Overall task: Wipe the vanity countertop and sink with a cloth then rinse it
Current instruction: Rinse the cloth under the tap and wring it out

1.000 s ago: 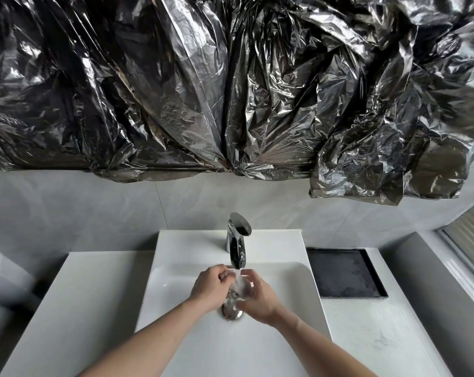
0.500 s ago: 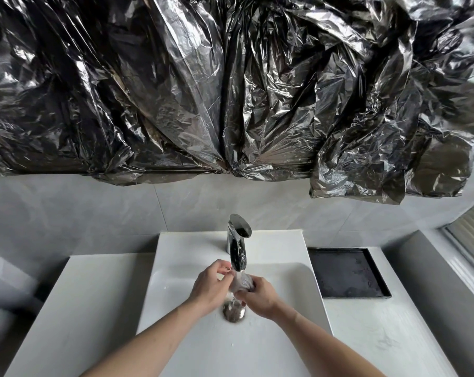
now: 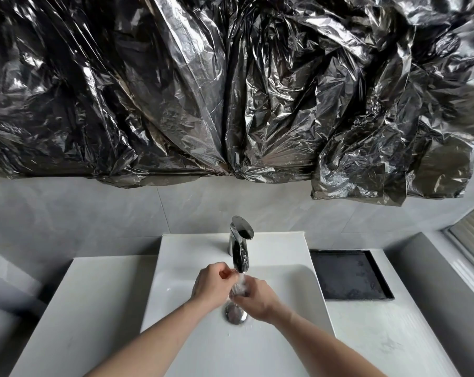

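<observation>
Your left hand [image 3: 211,288] and right hand [image 3: 255,300] meet under the chrome faucet [image 3: 240,247], over the white sink [image 3: 290,289], fingers curled around a small wet cloth [image 3: 240,288] held in the running water. The cloth sits directly below the faucet spout and just above the chrome drain [image 3: 236,314]. Right of the faucet, a black tray [image 3: 350,276] lies on the white surface [image 3: 388,341]. Crumpled black plastic sheeting [image 3: 230,91] hangs above the faucet.

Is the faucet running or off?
Running. A blurred stream drops from the faucet spout onto the cloth, which both hands hold bunched above the drain.
</observation>
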A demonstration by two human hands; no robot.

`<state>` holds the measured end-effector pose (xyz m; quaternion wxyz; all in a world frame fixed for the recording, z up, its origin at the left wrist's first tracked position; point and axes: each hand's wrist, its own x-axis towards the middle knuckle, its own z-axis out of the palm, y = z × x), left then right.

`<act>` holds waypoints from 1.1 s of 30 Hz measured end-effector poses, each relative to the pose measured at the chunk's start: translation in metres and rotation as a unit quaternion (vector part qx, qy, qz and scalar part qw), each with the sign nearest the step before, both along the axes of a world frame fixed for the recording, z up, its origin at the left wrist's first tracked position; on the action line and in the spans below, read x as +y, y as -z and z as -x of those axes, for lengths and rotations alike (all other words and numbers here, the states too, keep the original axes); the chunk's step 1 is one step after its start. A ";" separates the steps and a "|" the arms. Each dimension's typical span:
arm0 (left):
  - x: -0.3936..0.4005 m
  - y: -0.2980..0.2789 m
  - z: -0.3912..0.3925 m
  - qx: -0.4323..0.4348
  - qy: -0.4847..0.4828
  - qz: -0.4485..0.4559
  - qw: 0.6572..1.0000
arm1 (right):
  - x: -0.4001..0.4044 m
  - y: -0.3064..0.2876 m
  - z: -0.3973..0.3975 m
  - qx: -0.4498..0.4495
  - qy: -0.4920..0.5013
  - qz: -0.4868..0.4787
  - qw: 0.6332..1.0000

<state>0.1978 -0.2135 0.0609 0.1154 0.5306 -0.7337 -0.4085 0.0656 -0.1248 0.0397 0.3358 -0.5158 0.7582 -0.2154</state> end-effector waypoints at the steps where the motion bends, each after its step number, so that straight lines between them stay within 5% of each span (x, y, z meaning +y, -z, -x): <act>1: 0.000 0.001 0.000 -0.010 -0.010 0.006 1.000 | 0.000 -0.003 0.000 0.002 -0.004 -0.002 1.000; 9: 0.001 0.010 -0.016 0.018 -0.022 -0.005 1.000 | -0.013 -0.005 0.001 -0.025 0.047 -0.034 0.998; 21: -0.001 0.009 -0.037 0.033 0.127 -0.088 0.987 | -0.016 -0.004 -0.005 0.004 0.029 -0.052 0.998; 26: 0.004 0.015 -0.028 0.047 0.104 -0.093 0.989 | 0.000 -0.001 0.008 -0.144 0.073 -0.056 0.985; 33: 0.013 0.009 -0.015 0.057 0.078 -0.085 0.992 | 0.008 -0.005 0.010 -0.186 0.122 -0.092 0.971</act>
